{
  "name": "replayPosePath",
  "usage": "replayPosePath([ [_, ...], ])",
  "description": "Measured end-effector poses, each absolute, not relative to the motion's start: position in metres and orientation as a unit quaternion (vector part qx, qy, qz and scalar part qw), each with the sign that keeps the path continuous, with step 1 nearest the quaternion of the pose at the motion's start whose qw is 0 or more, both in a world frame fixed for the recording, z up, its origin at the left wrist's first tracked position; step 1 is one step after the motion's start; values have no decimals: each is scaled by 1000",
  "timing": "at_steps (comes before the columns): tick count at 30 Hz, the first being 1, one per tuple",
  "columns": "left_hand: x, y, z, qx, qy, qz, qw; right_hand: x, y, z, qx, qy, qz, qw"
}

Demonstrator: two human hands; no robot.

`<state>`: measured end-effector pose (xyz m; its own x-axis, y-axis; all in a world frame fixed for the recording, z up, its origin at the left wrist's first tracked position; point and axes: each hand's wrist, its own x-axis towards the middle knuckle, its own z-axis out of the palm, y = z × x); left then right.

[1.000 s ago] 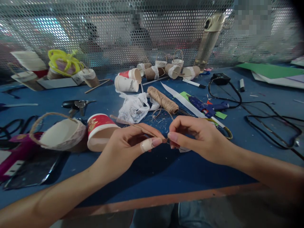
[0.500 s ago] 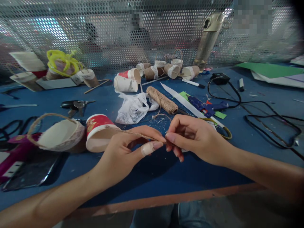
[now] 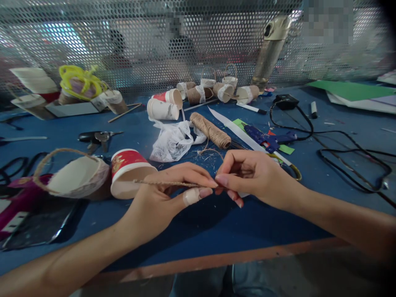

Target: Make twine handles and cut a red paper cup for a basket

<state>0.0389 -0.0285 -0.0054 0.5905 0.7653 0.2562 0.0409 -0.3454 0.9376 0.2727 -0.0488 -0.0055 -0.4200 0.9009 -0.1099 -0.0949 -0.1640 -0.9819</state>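
The left grip (image 3: 163,196), a bare hand with a pale bandage (image 3: 191,196) around its thumb, is closed on a thin strand of twisted brown twine (image 3: 173,183), which lies along the forefinger and reaches back past the knuckles. Facing it, almost touching, the right grip (image 3: 256,175) has thumb and forefinger drawn together near the strand's tip (what is pinched between them, I cannot tell). Beyond both grips, a long spool of brown twine (image 3: 210,130) lies on the blue surface (image 3: 192,247), just beside a crumpled white plastic bag (image 3: 171,142). Left of the left grip, a red and white paper cup with gold flowers (image 3: 131,163) lies tipped over, next to a lace-trimmed cup basket with a twine handle (image 3: 99,192). Beyond the right grip lies a dark blue glue gun (image 3: 266,138).
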Motion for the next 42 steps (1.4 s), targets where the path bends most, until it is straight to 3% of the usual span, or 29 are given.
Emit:
replayPosePath([
  [11, 38, -24, -3, 720, 249, 344, 548, 270, -51, -3, -381, -543, 616, 424],
  [19, 35, -15, -9, 623, 225, 296, 688, 274, -58, 0, -397, -584, 569, 421],
  [23, 38, -16, -5, 538, 246, 201, 781, 278, -59, -4, -388, -637, 521, 415],
  [27, 38, -17, -1, 532, 246, 111, 803, 280, -61, -5, -383, -709, 445, 390],
  [33, 35, -16, -1, 583, 259, 59, 768, 280, -58, -3, -386, -735, 433, 352],
  [39, 33, -16, 6, 753, 280, 55, 593, 289, -44, 2, -385, -657, 603, 237],
  [42, 32, -16, 6, 821, 234, 88, 514, 291, -41, 6, -387, -649, 632, 172],
])
